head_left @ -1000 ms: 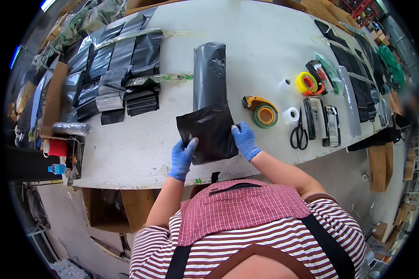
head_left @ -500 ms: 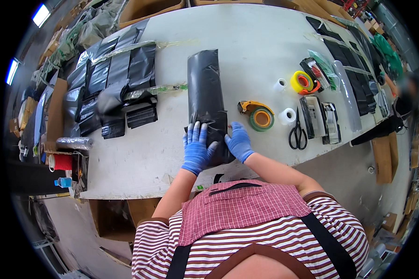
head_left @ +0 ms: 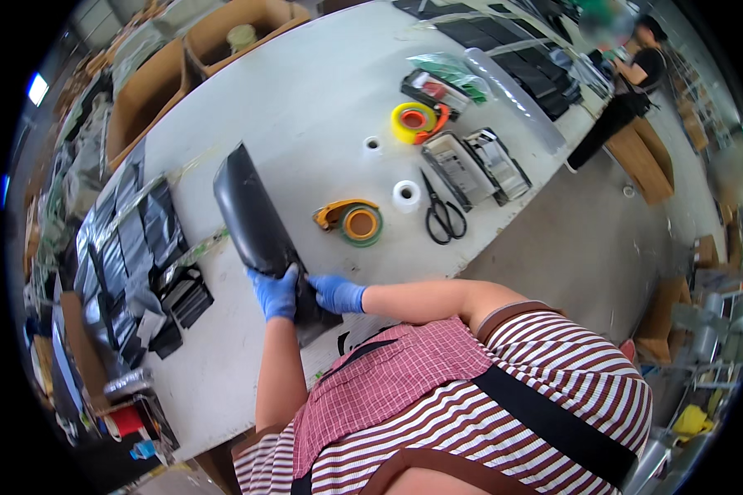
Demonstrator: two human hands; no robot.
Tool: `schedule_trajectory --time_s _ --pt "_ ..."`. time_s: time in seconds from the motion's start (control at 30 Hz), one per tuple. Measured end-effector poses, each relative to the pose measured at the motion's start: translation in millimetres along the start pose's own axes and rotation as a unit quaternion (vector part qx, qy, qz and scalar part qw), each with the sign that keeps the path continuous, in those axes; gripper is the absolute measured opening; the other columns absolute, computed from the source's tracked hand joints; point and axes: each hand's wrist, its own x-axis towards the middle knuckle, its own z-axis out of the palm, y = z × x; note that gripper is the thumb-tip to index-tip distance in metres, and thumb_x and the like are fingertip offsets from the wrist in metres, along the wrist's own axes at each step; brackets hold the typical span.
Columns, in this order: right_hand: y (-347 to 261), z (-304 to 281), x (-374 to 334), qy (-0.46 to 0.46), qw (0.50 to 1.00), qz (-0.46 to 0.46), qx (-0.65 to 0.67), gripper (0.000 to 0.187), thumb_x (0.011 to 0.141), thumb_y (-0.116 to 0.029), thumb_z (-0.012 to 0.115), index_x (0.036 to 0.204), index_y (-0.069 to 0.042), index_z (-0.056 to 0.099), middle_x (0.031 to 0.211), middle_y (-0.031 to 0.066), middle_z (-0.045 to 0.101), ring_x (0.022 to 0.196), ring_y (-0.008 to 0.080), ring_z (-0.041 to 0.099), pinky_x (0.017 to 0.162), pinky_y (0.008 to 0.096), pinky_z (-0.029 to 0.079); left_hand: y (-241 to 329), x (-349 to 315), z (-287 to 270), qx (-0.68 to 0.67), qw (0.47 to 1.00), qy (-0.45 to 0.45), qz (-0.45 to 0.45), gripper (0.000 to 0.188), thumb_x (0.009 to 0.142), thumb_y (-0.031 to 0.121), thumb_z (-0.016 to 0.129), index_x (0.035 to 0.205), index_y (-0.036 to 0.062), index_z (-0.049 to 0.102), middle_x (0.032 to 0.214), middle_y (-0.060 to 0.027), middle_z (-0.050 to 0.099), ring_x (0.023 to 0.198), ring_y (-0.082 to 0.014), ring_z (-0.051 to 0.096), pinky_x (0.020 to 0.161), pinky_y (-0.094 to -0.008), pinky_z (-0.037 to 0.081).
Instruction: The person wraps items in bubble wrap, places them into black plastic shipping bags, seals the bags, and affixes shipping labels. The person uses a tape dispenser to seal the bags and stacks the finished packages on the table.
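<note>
Black package (head_left: 260,219) at the near edge of the white table (head_left: 305,107), slanting, far end up toward the left; can't tell from here if it's lifted or lying flat. Left hand (head_left: 274,293), blue glove, closed on its left edge, thumb on top. Right hand (head_left: 337,294), same glove, fingertips at the package's right edge, partly bent; can't tell if they grip. Just right of the package: orange tape dispenser (head_left: 359,223) with green tape, then white roll (head_left: 406,196), black scissors (head_left: 444,219), handles toward the person. Yellow tape roll (head_left: 413,122) farther back. Black bags (head_left: 140,239) heaped on the left. Co-worker (head_left: 636,78) stands beyond the right side.
</note>
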Motion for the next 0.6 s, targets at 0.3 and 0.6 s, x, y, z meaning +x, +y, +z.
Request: schedule_trajectory --time_s 0.3,0.6 --pt "39 -205 -116 0.139 0.986 -0.071 -0.062 0.026 0.084 -0.015 0.057 0.106 -0.006 0.064 0.100 0.0184 0.067 0.092 0.0348 0.065 0.082 0.0419 0.051 5 -75 -7 0.054 0.998 0.000 -0.017 0.099 0.068 0.011 0.082 0.146 -0.0016 0.023 0.131 -0.0226 0.051 0.118 -0.0327 0.052 0.104 -0.0377 0.039" --pt "148 -348 -95 0.234 0.879 0.241 -0.339 0.024 0.086 -0.015 0.058 0.106 -0.005 0.065 0.103 0.0210 0.065 0.102 0.0353 0.063 0.086 0.0428 0.052 -7 -65 11 0.096 0.993 0.038 0.053 0.101 0.068 0.011 0.083 0.147 -0.0005 0.021 0.135 -0.0199 0.048 0.120 -0.0316 0.050 0.106 -0.0371 0.037"
